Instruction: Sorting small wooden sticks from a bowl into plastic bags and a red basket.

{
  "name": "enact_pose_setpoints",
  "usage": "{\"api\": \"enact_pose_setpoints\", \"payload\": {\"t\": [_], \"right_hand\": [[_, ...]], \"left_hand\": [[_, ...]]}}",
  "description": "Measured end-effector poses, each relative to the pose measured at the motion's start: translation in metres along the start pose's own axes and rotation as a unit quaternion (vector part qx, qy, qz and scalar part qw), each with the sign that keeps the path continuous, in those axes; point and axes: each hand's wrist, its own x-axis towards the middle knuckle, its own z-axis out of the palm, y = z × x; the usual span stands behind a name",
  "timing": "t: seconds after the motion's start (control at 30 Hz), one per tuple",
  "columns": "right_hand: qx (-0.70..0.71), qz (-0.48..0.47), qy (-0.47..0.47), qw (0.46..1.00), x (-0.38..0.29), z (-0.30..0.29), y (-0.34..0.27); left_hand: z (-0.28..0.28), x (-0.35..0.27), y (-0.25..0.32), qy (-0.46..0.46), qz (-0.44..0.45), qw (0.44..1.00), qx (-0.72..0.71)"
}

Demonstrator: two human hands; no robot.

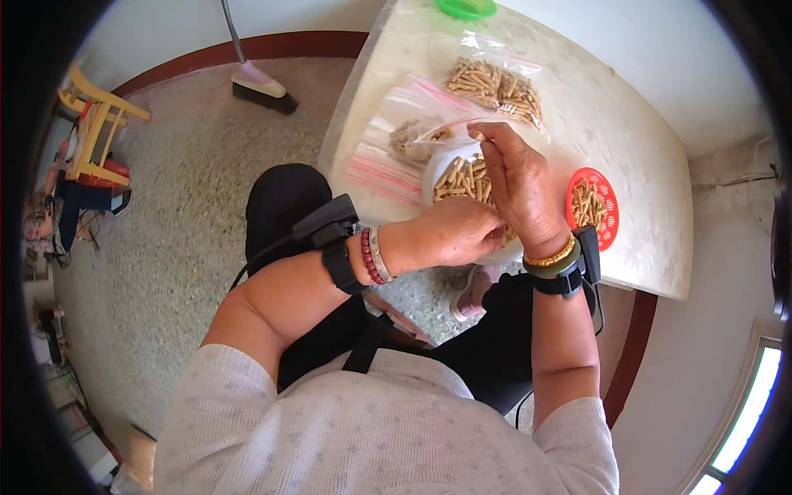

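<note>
A white bowl [428, 179] filled with short tan root-like pieces [461, 178] stands at the table's near edge. My right hand [520, 176] is raised over the bowl's right side, with a small tan piece [478, 135] pinched between thumb and forefinger. Lower down, my left hand [455, 229] reaches across the bowl's near side, its fingers curled down and partly hidden, so what they hold cannot be told. Just beyond the bowl lies a clear zip bag [416, 141] with some tan pieces inside.
Flat zip bags [387, 179] lie left of the bowl. A fuller bag of tan pieces [495, 86] lies farther back, near a green dish [467, 7]. To the right sits a red plastic basket [609, 213] holding more pieces. A broom [263, 86] stands on the floor.
</note>
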Motion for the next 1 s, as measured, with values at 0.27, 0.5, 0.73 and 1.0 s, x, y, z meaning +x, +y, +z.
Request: {"api": "enact_pose_setpoints", "payload": {"t": [0.27,0.5,0.73,1.0], "right_hand": [[-0.146,-0.053,-0.026,0.988,0.017,0.007,0.006],[-0.135,-0.038,-0.017,0.99,0.026,0.022,0.002],[-0.028,0.029,0.054,0.998,0.016,-0.008,0.017],[-0.105,0.086,-0.072,0.988,-0.02,-0.024,0.065]], "left_hand": [[-0.001,0.001,0.0,-0.02,-0.021,0.999,0.024],[-0.004,-0.002,0.001,-0.015,-0.013,0.999,0.031],[-0.016,0.0,0.004,-0.03,-0.035,0.998,0.037],[-0.051,0.011,-0.022,0.141,-0.079,0.985,0.062]]}}
